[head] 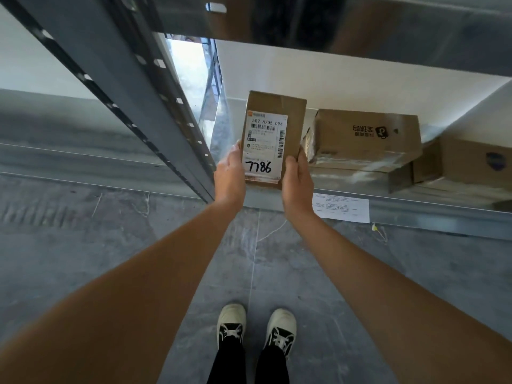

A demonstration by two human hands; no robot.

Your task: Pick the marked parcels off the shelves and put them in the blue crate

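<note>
Both hands clamp a small brown parcel [273, 139] (its white label [264, 147] handwritten 7786) at its near end, left hand [230, 173] on the left edge and right hand [297, 184] on the right, over the front of the metal shelf [415, 212], just left of a larger cardboard box [365, 139].

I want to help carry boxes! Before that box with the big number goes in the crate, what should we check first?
1. Parcel is marked: handwritten 7786 on its label. Ok.
2. Left hand grips its left edge. Ok.
3. Right hand grips its right edge. Ok.
4. Parcel is clear of the neighbouring box: a gap shows. Ok.
5. Blue crate in reach: not in view. Cannot tell.
6. Floor around the shoes is free of clutter. Ok.
</note>
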